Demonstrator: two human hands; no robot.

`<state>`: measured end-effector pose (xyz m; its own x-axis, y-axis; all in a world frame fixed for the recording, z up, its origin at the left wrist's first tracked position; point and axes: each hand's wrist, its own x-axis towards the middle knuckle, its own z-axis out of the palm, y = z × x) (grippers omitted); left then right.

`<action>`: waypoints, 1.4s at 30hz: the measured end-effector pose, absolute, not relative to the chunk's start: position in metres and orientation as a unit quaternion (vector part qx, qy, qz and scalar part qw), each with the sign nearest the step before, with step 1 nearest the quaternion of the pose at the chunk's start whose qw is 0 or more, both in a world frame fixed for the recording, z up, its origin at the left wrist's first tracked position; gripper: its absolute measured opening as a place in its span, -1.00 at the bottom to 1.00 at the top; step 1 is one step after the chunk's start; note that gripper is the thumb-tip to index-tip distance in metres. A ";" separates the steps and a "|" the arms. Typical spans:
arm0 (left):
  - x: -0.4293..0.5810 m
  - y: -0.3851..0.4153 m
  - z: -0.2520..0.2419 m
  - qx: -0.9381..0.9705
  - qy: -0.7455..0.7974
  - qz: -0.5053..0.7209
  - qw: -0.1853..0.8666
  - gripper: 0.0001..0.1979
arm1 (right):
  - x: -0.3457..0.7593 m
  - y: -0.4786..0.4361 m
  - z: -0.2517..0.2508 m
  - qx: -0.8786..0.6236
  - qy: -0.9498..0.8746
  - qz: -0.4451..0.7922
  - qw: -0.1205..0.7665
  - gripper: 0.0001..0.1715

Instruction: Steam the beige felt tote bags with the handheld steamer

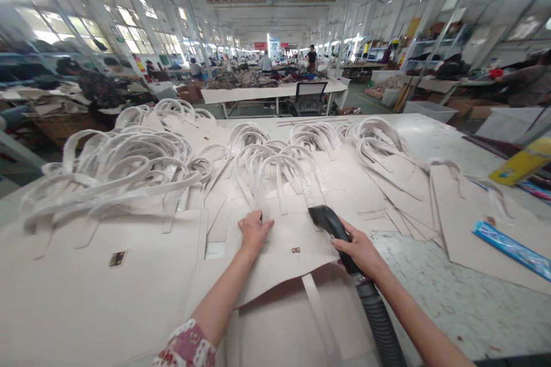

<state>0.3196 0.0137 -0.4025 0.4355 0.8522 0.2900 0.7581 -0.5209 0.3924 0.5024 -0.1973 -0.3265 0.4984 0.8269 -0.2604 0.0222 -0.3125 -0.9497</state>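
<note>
My left hand [253, 232] lies flat, fingers stretched, pressing on a cream leather bag panel [284, 258] with a small metal tag. My right hand [359, 249] is wrapped round a black nozzle [328, 222] on a grey ribbed hose [379, 321], its tip pointing at the base of the panel's handle straps [279, 183]. More cream panels with looped handles lie overlapped around it, and another panel [301, 321] sits beneath.
A big heap of handled panels [120, 166] fills the table's left. A blue strip [512, 249] and a yellow object [523, 163] lie at the right on the white table [465, 298]. Other workers, tables and a chair [310, 97] stand behind.
</note>
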 end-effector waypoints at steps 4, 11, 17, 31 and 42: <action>0.317 0.011 -0.403 0.850 0.460 0.234 0.103 -0.82 | 0.523 -0.211 -0.335 -0.729 -0.267 0.375 0.508 -0.23; 0.318 0.012 -0.400 0.859 0.443 0.228 0.118 -0.82 | 0.551 -0.218 -0.344 -0.756 -0.254 0.372 0.475 -0.22; 0.321 0.002 -0.340 0.865 0.398 0.285 0.105 -0.84 | 0.534 -0.215 -0.337 -0.772 -0.282 0.303 0.483 -0.16; 0.226 -0.109 -0.385 0.979 0.141 0.113 0.090 -0.67 | 0.524 -0.302 -0.308 -0.845 -0.238 0.240 0.414 -0.08; 0.224 -0.115 -0.405 0.974 0.120 0.153 0.118 -0.43 | 0.486 -0.289 -0.287 -0.712 -0.342 0.518 0.329 -0.17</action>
